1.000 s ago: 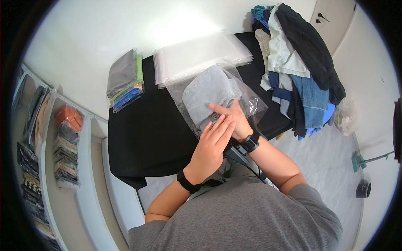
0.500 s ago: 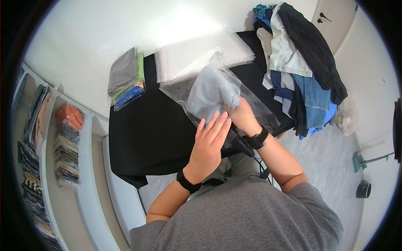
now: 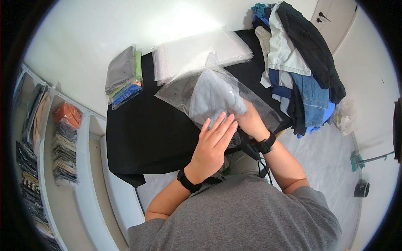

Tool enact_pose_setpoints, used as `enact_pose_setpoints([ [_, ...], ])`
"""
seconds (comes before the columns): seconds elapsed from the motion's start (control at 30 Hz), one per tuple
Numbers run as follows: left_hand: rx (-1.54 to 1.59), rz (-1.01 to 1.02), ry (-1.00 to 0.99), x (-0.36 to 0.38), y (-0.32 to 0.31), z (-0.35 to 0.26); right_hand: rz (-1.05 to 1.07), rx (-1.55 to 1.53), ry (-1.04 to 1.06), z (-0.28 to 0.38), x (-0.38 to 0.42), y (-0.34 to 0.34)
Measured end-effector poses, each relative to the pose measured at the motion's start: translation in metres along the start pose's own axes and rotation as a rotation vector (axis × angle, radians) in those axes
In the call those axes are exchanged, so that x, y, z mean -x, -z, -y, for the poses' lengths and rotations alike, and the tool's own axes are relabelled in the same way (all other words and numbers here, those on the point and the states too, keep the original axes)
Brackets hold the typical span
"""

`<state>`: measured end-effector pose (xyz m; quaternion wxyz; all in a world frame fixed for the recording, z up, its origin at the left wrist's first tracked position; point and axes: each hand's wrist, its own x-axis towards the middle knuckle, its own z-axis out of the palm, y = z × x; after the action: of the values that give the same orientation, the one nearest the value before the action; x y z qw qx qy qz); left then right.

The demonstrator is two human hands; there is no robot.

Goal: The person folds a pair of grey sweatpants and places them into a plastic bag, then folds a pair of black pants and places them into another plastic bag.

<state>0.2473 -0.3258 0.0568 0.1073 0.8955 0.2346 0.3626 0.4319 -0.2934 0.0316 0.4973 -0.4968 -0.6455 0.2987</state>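
Note:
A light grey garment (image 3: 211, 94), folded and bunched, lies inside a clear plastic bag (image 3: 173, 94) above the black-covered table. My right hand (image 3: 252, 121) reaches into the bag from the right and grips the garment's near right edge; its fingertips are hidden by cloth and plastic. My left hand (image 3: 211, 144) is open, its fingers stretched out and together, the tips resting against the near side of the bag and garment. Which side of the plastic the left fingertips touch is clear only in part. A black band is on each wrist.
A stack of flat clear bags (image 3: 201, 54) lies at the table's back. Bagged garments (image 3: 121, 75) are piled at the left of the black cloth (image 3: 138, 138). Loose clothes (image 3: 301, 67) hang over the right side. A white shelf (image 3: 86, 154) with packed clothes stands left.
My right hand has shifted slightly right and toward me. The garment has spread flatter and wider in the bag. My left hand has moved slightly right, still against the bag.

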Motion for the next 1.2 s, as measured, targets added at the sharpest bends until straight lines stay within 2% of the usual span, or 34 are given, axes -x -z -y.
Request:
enact_pose_setpoints([
  [0.1,-0.005,0.000,-0.001,-0.001,0.001,0.000,-0.114,-0.120,-0.110,-0.020,-0.010,-0.008],
  [0.17,-0.009,0.001,-0.003,0.000,-0.001,0.000,-0.245,-0.617,-0.341,-0.023,-0.018,-0.010],
  [0.2,-0.005,0.017,0.005,0.000,-0.002,-0.001,-0.245,-0.617,-0.340,-0.035,-0.022,-0.009],
  [0.27,-0.001,0.031,0.011,0.000,-0.003,-0.001,-0.232,-0.638,-0.491,-0.064,-0.026,-0.004],
  [0.33,0.011,0.041,0.019,0.000,-0.004,-0.001,-0.221,-0.675,-0.451,-0.047,-0.025,-0.004],
  [0.4,-0.016,0.072,-0.020,0.001,-0.002,0.002,-0.393,-0.460,-0.622,-0.042,-0.024,-0.005],
  [0.47,-0.042,0.105,-0.057,0.002,0.001,0.005,-0.315,-0.400,-0.572,-0.046,-0.024,0.002],
  [0.53,0.047,0.004,-0.125,0.004,0.004,0.008,-0.238,-0.340,-0.521,-0.043,-0.025,0.003],
  [0.6,0.069,-0.184,0.075,0.014,0.001,0.028,-0.254,-0.477,-0.513,-0.034,-0.026,0.003],
  [0.63,0.079,-0.257,0.266,0.016,0.000,0.039,-0.255,-0.477,-0.513,-0.020,-0.029,0.005],
  [0.67,0.087,-0.328,0.457,0.017,0.000,0.052,-0.220,-0.414,-0.632,-0.003,-0.034,0.009],
  [0.7,0.290,-0.354,0.624,0.018,0.000,0.065,-0.184,-0.351,-0.749,0.006,-0.038,0.012],
  [0.73,0.493,-0.378,0.788,0.020,0.001,0.079,-0.186,-0.353,-0.746,0.000,-0.041,0.013],
  [0.8,0.839,-0.417,0.930,0.030,0.000,0.109,-0.089,-0.592,-0.841,-0.025,-0.048,0.012],
  [0.83,1.024,-0.422,1.033,0.022,0.010,0.102,-0.084,-0.593,-0.832,-0.039,-0.053,0.011],
  [0.87,1.021,-0.426,1.029,0.022,0.011,0.109,-0.030,-0.656,-0.848,-0.053,-0.057,0.009],
  [0.93,1.303,-0.459,0.999,0.026,0.012,0.130,0.025,-0.722,-0.865,-0.058,-0.059,0.006],
  [1.0,1.340,-0.443,0.990,0.028,0.009,0.141,0.125,-0.967,-0.841,-0.050,-0.059,0.005],
  [1.03,1.346,-0.438,0.994,0.028,0.006,0.145,0.124,-0.968,-0.839,-0.045,-0.058,0.003],
  [1.1,1.352,-0.433,0.992,0.026,0.003,0.148,-0.024,-0.978,-0.821,-0.032,-0.052,0.000],
  [1.13,1.334,-0.457,0.974,0.022,0.002,0.147,-0.023,-0.977,-0.818,-0.026,-0.047,-0.001],
  [1.2,1.315,-0.486,0.950,0.017,0.003,0.151,-0.124,-1.009,-0.670,-0.015,-0.035,-0.002],
])
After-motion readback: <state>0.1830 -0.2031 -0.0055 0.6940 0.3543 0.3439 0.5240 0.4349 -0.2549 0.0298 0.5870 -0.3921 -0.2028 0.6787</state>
